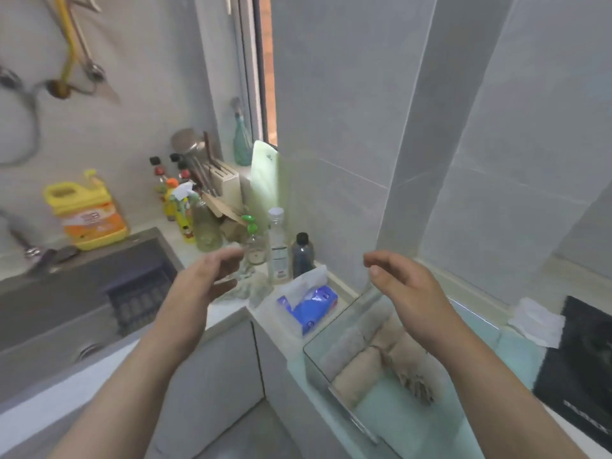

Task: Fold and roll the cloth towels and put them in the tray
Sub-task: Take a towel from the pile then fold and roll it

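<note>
A clear plastic tray (318, 362) stands on the counter at lower right. Rolled beige and grey cloth towels (359, 354) lie side by side inside it, one with a fringed end. A crumpled pale cloth (253, 286) lies on the counter in the corner, just beyond my left hand. My left hand (207, 276) hovers over the counter corner with fingers apart and nothing in it. Over the tray's far end my right hand (402, 286) is raised, fingers loosely curled, holding nothing.
A dark sink (82, 293) lies to the left with a yellow detergent jug (87, 213) behind it. Several bottles (276, 246), a knife block (225, 185) and a blue tissue pack (313, 306) crowd the corner. A black mat (579, 366) lies at right.
</note>
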The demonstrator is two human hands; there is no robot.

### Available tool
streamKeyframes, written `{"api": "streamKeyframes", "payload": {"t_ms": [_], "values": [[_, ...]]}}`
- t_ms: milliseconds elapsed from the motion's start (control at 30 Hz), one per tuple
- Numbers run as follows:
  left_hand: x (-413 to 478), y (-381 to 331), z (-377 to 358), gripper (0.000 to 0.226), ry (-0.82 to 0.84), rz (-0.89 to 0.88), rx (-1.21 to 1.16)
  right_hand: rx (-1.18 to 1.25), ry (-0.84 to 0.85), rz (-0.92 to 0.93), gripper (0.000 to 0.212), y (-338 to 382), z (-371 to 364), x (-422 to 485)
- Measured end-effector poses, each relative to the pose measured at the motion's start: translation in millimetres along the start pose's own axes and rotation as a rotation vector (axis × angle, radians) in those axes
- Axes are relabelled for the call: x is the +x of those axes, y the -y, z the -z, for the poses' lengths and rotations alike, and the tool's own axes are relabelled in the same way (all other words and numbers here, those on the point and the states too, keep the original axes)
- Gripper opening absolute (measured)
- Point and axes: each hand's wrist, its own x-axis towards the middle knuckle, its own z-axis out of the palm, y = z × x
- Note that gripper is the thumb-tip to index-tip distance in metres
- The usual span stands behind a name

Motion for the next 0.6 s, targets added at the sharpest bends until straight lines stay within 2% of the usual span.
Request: {"api": "streamKeyframes", "payload": {"t_ms": [200, 367, 500, 600], "values": [[-130.8, -37.3, 96.9, 0.058, -0.455, 0.012, 0.055, 0.082, 0.335, 0.135, 0.019, 47.8, -76.0, -27.2], [-258.1, -70.3, 173.2, 0.058, -0.807, -0.009, 0.097, 0.072, 0.63, 0.327, 0.021, 107.9, -163.2, -79.4], [-359.7, -82.8, 218.4, 0.064, -1.044, -0.018, 0.08, 0.077, 0.83, 0.441, 0.016, 142.7, -225.9, -135.9], [-434.6, -83.6, 253.6, 0.064, -1.182, -0.016, 0.104, 0.096, 0.94, 0.453, 0.019, 167.8, -278.0, -183.2]]}}
